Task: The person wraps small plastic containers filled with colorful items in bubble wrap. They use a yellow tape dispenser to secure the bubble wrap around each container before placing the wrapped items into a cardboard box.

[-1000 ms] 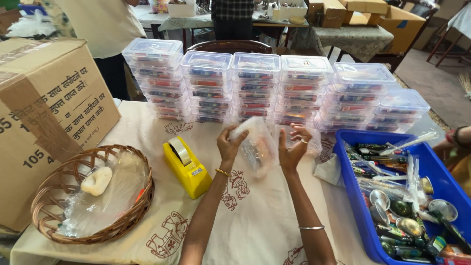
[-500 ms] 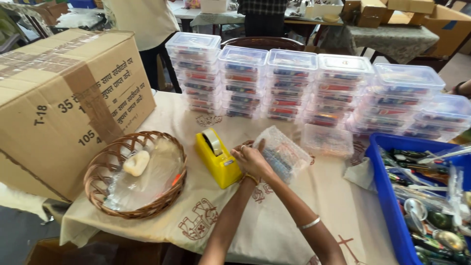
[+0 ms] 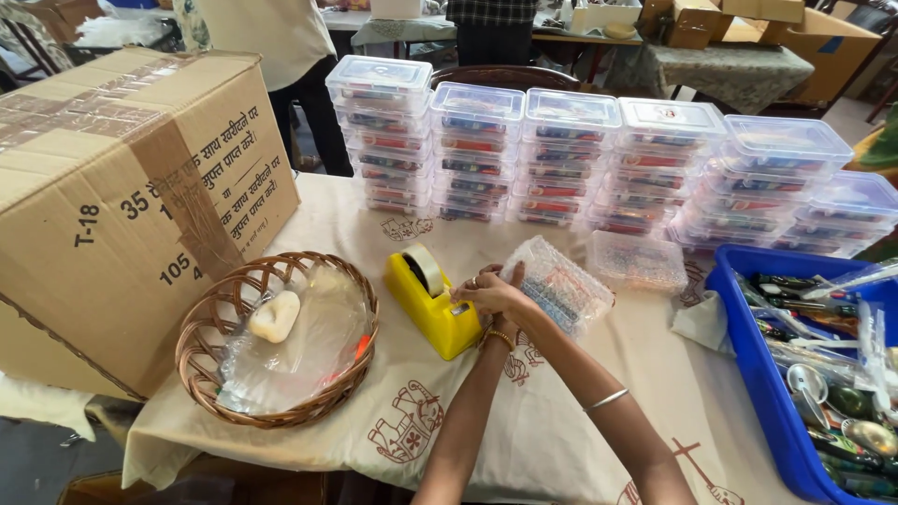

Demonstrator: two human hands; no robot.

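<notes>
Counts: one yellow tape dispenser [image 3: 433,301] holding one tape roll [image 3: 427,269]; one wicker basket [image 3: 201,346]; one large cardboard box [image 3: 122,196]; one blue plastic crate [image 3: 760,397]; six stacks of clear lidded boxes [image 3: 571,154], exact box total unclear; one bubble-wrapped packet [image 3: 561,290]; one loose clear box [image 3: 638,262]; two hands at the dispenser; two bangles, one gold [image 3: 499,337], one silver [image 3: 606,400].
</notes>
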